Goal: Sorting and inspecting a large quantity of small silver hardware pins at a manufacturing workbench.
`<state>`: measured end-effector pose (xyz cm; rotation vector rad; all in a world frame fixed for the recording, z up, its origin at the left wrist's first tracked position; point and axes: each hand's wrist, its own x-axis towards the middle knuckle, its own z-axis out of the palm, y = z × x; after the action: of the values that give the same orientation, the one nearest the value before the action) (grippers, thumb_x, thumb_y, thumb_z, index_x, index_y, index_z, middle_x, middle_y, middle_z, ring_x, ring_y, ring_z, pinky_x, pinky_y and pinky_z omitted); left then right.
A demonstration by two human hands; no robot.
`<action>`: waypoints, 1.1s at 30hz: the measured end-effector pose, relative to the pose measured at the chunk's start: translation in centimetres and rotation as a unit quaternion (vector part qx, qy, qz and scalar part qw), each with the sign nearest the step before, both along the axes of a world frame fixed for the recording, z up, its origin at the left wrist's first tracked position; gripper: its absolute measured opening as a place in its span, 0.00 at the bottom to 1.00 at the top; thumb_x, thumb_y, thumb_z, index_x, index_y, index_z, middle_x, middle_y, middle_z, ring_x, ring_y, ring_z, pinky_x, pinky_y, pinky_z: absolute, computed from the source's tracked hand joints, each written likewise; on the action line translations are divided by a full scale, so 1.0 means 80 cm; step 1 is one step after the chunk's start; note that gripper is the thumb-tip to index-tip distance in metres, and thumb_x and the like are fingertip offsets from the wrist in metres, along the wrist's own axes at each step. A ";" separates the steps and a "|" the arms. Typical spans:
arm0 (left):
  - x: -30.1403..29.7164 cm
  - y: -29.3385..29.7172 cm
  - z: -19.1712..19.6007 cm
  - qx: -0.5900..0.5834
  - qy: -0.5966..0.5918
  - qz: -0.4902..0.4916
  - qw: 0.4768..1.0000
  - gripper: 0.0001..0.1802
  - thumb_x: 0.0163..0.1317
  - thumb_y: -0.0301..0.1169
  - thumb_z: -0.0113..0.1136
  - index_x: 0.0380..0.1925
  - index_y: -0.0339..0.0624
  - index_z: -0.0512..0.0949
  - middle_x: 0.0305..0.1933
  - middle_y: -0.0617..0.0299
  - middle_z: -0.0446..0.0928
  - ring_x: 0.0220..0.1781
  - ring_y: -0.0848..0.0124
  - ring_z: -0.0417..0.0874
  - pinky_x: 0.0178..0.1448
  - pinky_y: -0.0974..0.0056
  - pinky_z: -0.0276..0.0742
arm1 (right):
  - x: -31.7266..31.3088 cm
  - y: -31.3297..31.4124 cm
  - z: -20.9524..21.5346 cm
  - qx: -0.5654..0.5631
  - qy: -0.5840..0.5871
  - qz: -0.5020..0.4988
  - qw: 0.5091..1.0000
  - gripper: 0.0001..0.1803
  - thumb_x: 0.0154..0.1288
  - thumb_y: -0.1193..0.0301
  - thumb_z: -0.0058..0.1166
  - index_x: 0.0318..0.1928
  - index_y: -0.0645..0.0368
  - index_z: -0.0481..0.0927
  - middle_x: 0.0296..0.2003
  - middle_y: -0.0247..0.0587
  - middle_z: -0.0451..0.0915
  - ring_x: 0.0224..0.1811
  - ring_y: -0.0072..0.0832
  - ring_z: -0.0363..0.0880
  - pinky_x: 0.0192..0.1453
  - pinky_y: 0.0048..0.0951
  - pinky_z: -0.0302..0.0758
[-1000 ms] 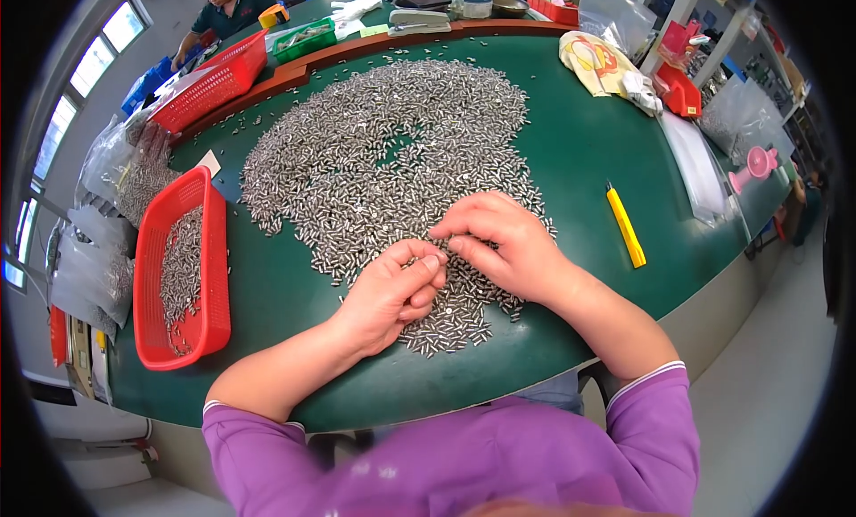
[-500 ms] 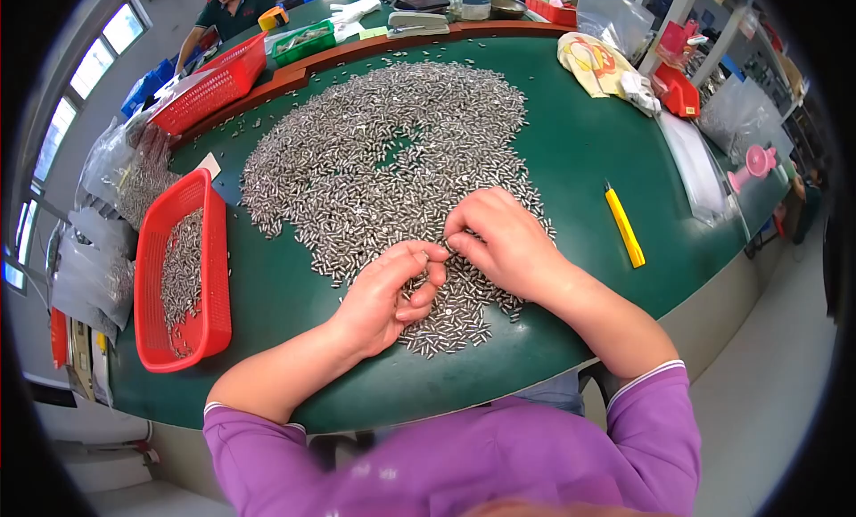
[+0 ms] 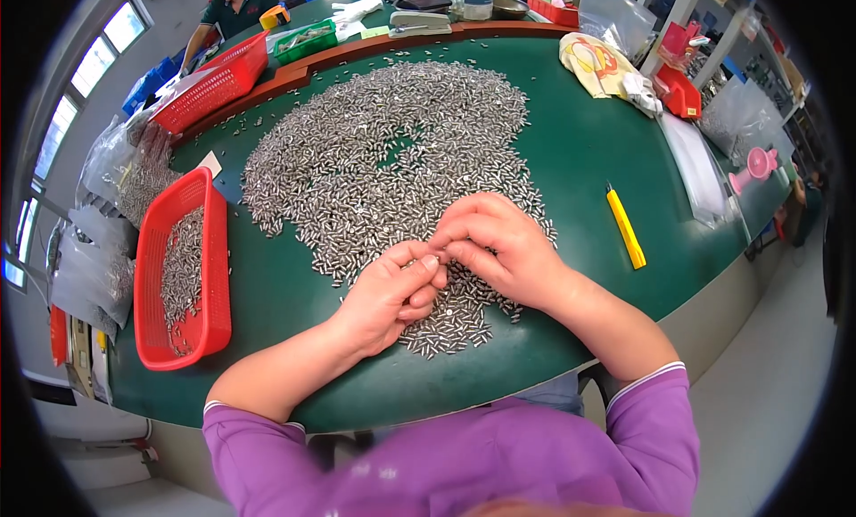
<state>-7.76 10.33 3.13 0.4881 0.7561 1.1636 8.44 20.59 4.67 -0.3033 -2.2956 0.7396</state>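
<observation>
A wide heap of small silvery metal pins (image 3: 357, 160) covers the middle of the green table (image 3: 571, 160). Over its near end my two hands meet at the fingertips. My left hand (image 3: 392, 290) is closed, thumb against the forefinger, the other fingers curled in. My right hand (image 3: 499, 245) reaches in from the right with thumb and fingers pinched beside the left fingertips. Whatever lies between the fingers is too small and too covered to make out. Loose pins (image 3: 446, 325) show just below the hands.
A red plastic basket (image 3: 218, 276) partly filled with pins stands at left. A yellow cutter knife (image 3: 624, 227) lies at right. Bags of pins (image 3: 94, 267) sit along the left edge. A wooden rail (image 3: 374, 49) runs along the back; a person (image 3: 236, 9) sits beyond it.
My right hand has shifted slightly left, its fingers now overlapping the left fingertips. The left thumb has closed further onto the forefinger. The pile looks the same.
</observation>
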 end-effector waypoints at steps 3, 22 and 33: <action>-0.002 0.001 0.004 -0.016 -0.022 0.009 1.000 0.08 0.65 0.31 0.45 0.40 0.39 0.69 0.30 0.64 0.69 0.19 0.82 0.59 0.19 0.79 0.51 | 0.005 0.004 0.002 0.039 -0.053 -0.054 0.996 0.13 0.49 0.73 0.58 0.39 0.54 0.79 0.37 0.35 0.75 0.45 0.35 0.71 0.49 0.34 0.69; 0.004 -0.002 0.005 -0.002 -0.006 0.014 1.000 0.09 0.62 0.28 0.51 0.41 0.39 0.68 0.31 0.64 0.69 0.21 0.84 0.60 0.20 0.80 0.54 | -0.001 0.000 -0.001 -0.043 0.028 0.020 0.998 0.07 0.50 0.73 0.56 0.31 0.56 0.74 0.33 0.36 0.74 0.40 0.34 0.72 0.46 0.33 0.68; 0.003 0.000 0.004 0.010 0.008 0.010 1.000 0.10 0.65 0.31 0.48 0.43 0.40 0.71 0.29 0.66 0.69 0.20 0.84 0.60 0.20 0.80 0.54 | 0.012 0.011 -0.011 0.046 -0.129 -0.023 0.990 0.11 0.47 0.71 0.57 0.34 0.53 0.78 0.37 0.36 0.74 0.46 0.36 0.70 0.51 0.38 0.66</action>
<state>-7.50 10.37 3.46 0.5080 0.7648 1.1880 9.43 21.45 3.82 -0.4276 -2.5479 0.5972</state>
